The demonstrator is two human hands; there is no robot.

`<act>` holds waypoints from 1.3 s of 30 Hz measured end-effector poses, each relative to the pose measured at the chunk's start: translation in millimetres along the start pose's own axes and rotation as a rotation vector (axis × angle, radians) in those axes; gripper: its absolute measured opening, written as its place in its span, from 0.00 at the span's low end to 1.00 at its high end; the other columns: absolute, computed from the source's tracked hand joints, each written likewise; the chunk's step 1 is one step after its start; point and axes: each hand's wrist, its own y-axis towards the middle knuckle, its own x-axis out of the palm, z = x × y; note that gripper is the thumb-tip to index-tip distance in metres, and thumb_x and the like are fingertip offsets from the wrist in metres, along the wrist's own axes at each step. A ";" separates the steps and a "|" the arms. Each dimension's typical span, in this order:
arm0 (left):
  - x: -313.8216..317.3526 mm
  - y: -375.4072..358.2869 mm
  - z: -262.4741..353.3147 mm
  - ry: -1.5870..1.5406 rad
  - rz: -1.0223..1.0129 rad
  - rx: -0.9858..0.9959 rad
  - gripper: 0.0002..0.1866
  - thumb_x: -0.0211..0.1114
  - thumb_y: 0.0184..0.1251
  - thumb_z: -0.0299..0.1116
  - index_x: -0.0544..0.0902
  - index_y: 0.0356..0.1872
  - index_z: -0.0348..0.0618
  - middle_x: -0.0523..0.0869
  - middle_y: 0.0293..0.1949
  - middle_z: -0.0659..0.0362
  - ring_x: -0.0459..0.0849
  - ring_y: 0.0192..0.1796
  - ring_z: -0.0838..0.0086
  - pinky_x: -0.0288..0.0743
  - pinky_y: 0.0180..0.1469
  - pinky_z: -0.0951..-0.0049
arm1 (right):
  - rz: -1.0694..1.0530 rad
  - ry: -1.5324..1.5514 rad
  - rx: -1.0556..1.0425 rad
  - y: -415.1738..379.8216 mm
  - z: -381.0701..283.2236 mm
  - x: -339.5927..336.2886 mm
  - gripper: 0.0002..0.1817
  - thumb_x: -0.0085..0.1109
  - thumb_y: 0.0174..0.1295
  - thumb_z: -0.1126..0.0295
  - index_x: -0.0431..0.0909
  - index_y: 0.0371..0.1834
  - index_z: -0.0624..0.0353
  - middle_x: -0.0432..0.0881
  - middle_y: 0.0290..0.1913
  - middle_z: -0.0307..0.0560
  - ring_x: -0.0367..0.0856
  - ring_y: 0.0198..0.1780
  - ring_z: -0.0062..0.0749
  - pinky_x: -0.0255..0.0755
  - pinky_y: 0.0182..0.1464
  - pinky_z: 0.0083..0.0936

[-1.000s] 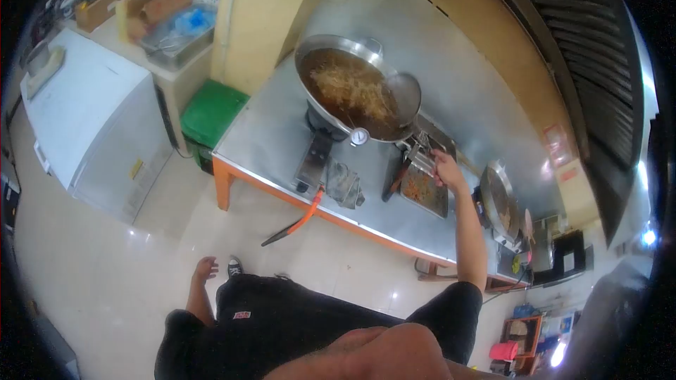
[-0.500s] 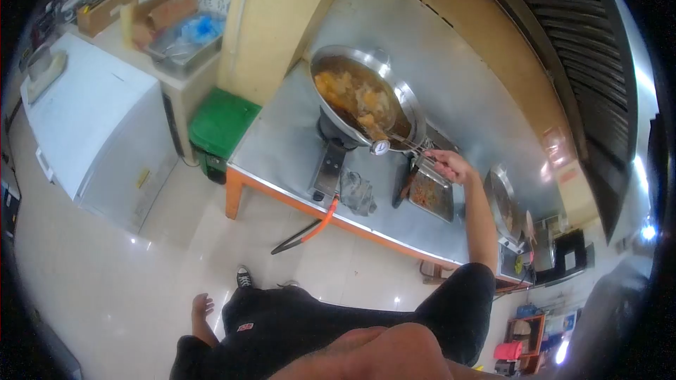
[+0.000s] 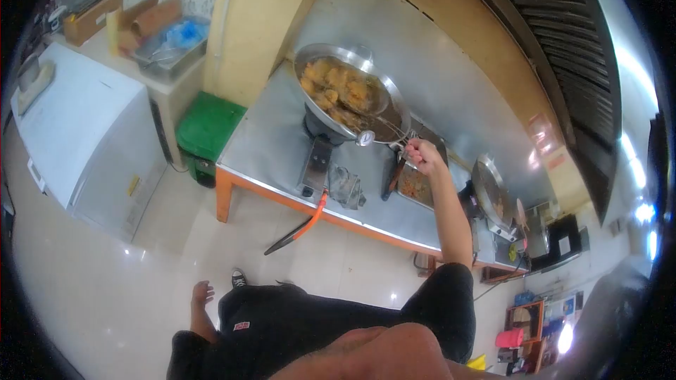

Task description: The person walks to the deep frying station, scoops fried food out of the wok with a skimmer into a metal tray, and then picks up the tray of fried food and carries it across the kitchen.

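My right hand (image 3: 422, 155) is closed around the handle of a wire strainer (image 3: 362, 98), whose round head lies in a large metal wok (image 3: 317, 114). Browned, battered pieces of food (image 3: 325, 84) sit in oil in the wok and about the strainer. A round dial thermometer (image 3: 365, 138) is at the wok's near rim. Just below my right hand, a metal tray (image 3: 415, 187) holds orange crumbs. My left hand (image 3: 203, 292) hangs low at my side, with nothing in it and its fingers loosely apart.
The wok stands over a burner (image 3: 316, 169) with an orange hose (image 3: 317, 212) on a metal counter (image 3: 271, 148). A second wok (image 3: 491, 183) is further right. A green bin (image 3: 210, 125) and a white chest freezer (image 3: 84, 112) stand at the left.
The strainer has moved back and left in the wok along with my right hand, and more separate pieces show. The whole view has shifted slightly. My left hand still hangs low.
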 end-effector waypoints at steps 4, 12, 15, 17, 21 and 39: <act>-12.6 -0.2 -10.3 0.008 0.018 -0.024 0.18 0.55 0.65 0.43 0.73 0.53 0.49 0.80 0.39 0.56 0.80 0.33 0.68 0.74 0.32 0.65 | 0.087 -0.426 -0.059 -3.5 -14.6 -15.0 0.04 0.39 0.63 0.72 0.65 0.33 0.58 0.66 0.18 0.39 0.59 0.14 0.17 0.49 0.10 0.16; -33.0 -15.4 -33.0 -0.021 0.044 -0.085 0.18 0.53 0.64 0.43 0.71 0.52 0.49 0.79 0.37 0.56 0.78 0.33 0.67 0.73 0.32 0.64 | 0.212 -1.094 -0.290 3.7 -33.5 -6.9 0.07 0.41 0.65 0.66 0.66 0.38 0.58 0.73 0.22 0.52 0.73 0.21 0.39 0.63 0.18 0.35; -33.5 -19.4 -36.3 -0.017 0.056 -0.128 0.18 0.54 0.64 0.43 0.71 0.52 0.49 0.79 0.38 0.56 0.79 0.33 0.67 0.74 0.32 0.63 | 0.277 -1.437 -0.528 -17.3 -31.7 7.1 0.10 0.40 0.66 0.65 0.65 0.41 0.60 0.77 0.29 0.65 0.77 0.33 0.58 0.69 0.31 0.47; -34.8 -13.5 -36.5 0.034 0.060 -0.165 0.18 0.54 0.63 0.43 0.71 0.52 0.49 0.79 0.38 0.56 0.79 0.32 0.67 0.74 0.32 0.63 | 0.313 -1.549 -0.649 -39.1 -29.4 26.5 0.11 0.41 0.66 0.64 0.64 0.42 0.61 0.77 0.35 0.71 0.75 0.41 0.66 0.67 0.41 0.53; -32.5 -2.5 -28.8 0.053 0.023 -0.118 0.19 0.55 0.63 0.43 0.71 0.53 0.49 0.79 0.38 0.56 0.79 0.32 0.67 0.74 0.31 0.64 | 0.314 -1.522 -0.619 -68.0 -23.7 34.8 0.10 0.40 0.67 0.65 0.64 0.43 0.59 0.77 0.34 0.71 0.73 0.41 0.70 0.63 0.41 0.57; 37.3 7.7 10.6 0.007 -0.003 0.059 0.18 0.55 0.64 0.45 0.72 0.50 0.47 0.80 0.38 0.55 0.79 0.32 0.68 0.74 0.31 0.66 | 0.159 -1.231 -0.806 56.0 8.0 -98.8 0.17 0.36 0.69 0.65 0.65 0.55 0.61 0.77 0.24 0.55 0.76 0.23 0.48 0.68 0.26 0.41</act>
